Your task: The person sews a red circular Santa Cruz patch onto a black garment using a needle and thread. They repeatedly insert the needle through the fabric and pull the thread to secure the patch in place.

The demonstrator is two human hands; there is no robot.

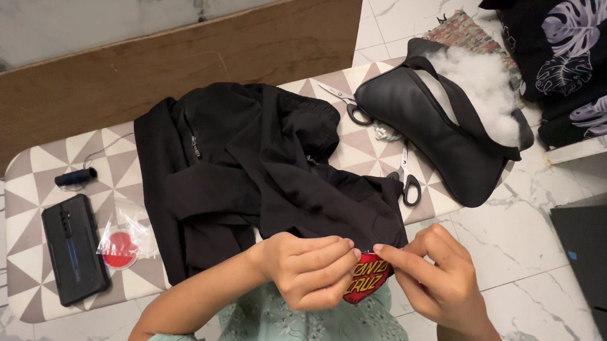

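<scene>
Both hands (left, right) pinch a red patch against black garment, scissors just beyond

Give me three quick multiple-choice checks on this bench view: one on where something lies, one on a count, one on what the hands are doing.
1. Where does the black phone lie?
A. At the left end of the patterned board
B. Inside the black bag
C. On the marble floor

2. How many pairs of scissors show on the board?
A. None
B. One
C. Two

3. What do the hands hold?
A. Nothing
B. A red patch against the black garment's edge
C. A spool

Answers:
1 A, it lies beside the small bag with a red disc.
2 C, one pair of scissors lies left of the black bag, another pair below it.
3 B, left hand and right hand pinch the red patch at the black garment.
</scene>
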